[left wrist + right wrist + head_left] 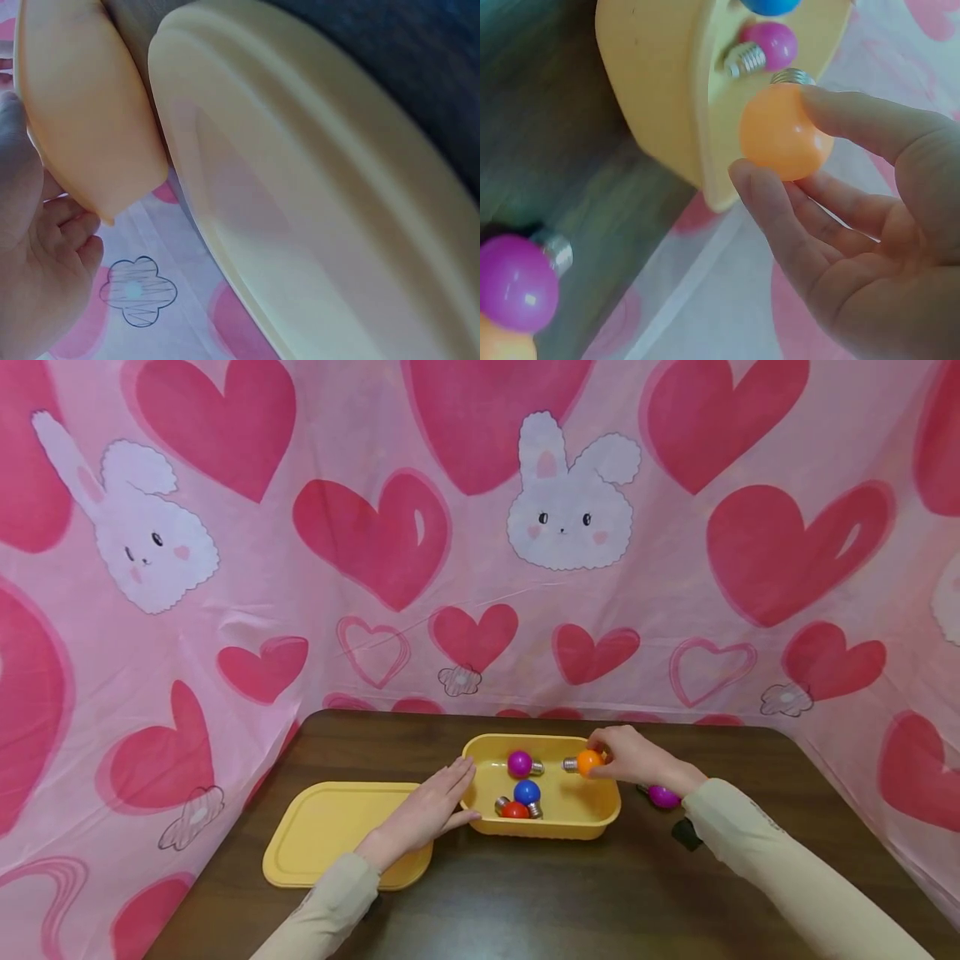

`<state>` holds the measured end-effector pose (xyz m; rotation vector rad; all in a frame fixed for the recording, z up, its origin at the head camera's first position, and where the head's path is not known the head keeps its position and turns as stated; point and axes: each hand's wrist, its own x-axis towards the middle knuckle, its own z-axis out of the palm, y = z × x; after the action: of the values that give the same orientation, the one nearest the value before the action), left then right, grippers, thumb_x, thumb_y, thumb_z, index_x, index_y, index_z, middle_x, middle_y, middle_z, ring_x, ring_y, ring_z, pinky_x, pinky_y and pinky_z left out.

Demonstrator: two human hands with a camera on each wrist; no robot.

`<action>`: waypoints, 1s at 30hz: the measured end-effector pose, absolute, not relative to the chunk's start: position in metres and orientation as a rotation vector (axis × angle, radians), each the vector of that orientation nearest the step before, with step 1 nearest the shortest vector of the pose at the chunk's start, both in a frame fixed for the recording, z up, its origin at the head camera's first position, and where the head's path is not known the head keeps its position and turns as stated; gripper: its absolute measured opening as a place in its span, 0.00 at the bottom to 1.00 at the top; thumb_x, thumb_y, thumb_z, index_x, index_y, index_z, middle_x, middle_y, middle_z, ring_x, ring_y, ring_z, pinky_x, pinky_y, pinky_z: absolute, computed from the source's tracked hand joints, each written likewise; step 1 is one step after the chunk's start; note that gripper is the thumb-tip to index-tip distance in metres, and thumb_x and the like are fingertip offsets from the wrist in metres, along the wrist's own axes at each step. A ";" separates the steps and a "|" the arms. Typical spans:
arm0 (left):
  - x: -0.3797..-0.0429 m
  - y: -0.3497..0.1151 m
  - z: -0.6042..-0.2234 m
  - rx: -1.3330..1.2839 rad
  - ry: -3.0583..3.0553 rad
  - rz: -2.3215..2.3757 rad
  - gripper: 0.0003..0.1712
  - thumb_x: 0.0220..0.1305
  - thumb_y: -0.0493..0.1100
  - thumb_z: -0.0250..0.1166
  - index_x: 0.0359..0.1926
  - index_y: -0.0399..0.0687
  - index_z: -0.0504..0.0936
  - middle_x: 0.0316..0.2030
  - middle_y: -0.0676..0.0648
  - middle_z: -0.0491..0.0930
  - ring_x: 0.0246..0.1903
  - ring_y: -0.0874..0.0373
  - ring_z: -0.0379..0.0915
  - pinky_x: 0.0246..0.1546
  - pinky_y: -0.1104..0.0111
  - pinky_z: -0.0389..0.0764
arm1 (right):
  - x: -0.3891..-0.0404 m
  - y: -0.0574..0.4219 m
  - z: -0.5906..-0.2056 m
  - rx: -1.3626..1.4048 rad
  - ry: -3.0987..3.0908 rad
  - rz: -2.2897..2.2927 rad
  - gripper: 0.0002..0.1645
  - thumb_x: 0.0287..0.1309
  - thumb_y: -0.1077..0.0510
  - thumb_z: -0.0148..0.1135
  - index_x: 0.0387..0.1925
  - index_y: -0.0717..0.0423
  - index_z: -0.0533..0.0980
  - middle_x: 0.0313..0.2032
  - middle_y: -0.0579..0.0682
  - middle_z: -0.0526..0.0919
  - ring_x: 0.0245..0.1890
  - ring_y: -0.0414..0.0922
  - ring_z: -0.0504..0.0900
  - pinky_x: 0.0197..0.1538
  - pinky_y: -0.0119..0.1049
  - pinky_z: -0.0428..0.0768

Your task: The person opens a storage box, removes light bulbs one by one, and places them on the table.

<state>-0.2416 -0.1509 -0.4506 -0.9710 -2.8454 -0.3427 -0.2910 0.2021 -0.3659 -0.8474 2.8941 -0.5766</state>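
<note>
The left hand (426, 806), fingers extended, rests against the left end of the yellow container (540, 830). Over the container's right end, the orange bulb (590, 763) lies left of the nearer right hand (637, 755), which pinches it; its long axis runs left-right, screw base (570, 765) pointing left.

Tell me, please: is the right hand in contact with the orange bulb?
Touching: in the right wrist view, the right hand pinches the orange bulb with its fingers.
</note>
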 end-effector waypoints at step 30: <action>-0.241 -0.151 -0.450 -0.965 -2.861 -0.346 0.46 0.68 0.65 0.56 0.76 0.41 0.57 0.77 0.42 0.56 0.77 0.48 0.51 0.75 0.54 0.61 | -0.288 0.324 -0.370 -0.506 3.145 -0.612 0.21 0.55 0.49 0.72 0.41 0.62 0.80 0.38 0.57 0.86 0.37 0.51 0.81 0.46 0.54 0.83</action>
<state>-0.2410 -0.1514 -0.4499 -0.9648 -2.8614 -0.3465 -0.2882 0.3236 -0.3704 -0.5063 3.1451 -0.6116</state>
